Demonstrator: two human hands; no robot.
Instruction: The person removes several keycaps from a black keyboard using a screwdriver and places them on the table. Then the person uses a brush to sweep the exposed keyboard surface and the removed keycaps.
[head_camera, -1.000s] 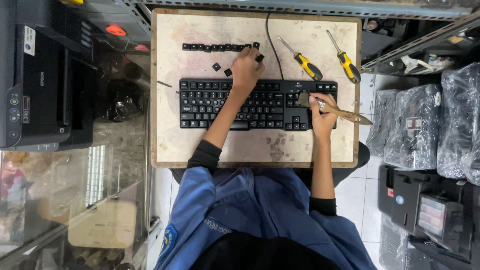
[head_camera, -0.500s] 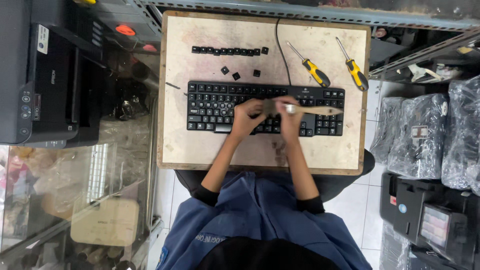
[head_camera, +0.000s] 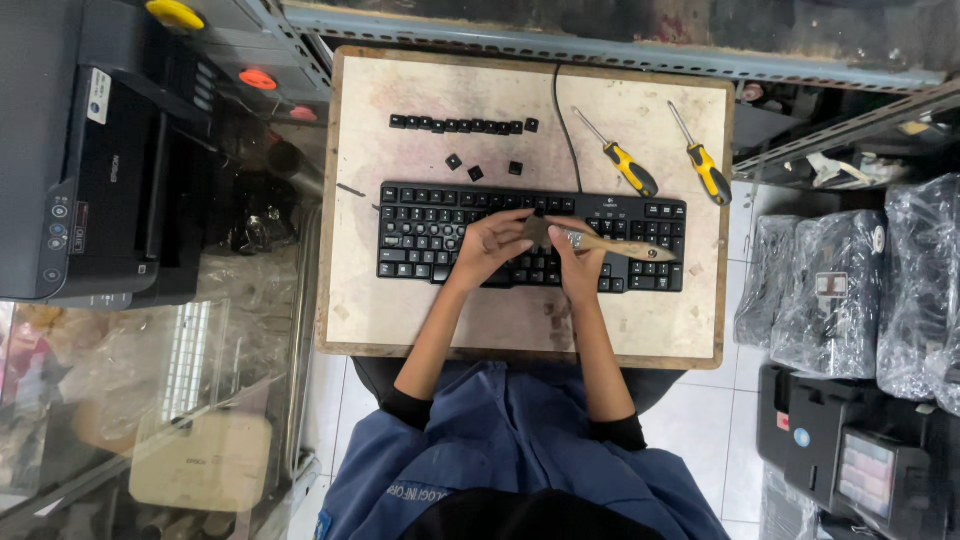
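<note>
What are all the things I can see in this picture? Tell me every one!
keyboard: one, black, middle of table.
loose keycaps: a row plus four strays, black, above keyboard.
screwdrivers: two, yellow-black handles, table's far right.
brush: one, wooden handle, over keyboard.
table: one, pale worn top.
printer: one, black, left of table.
wrapped bundles: several, clear plastic, right of table.
left hand: on keys beside brush head.
right hand: gripping brush.
</note>
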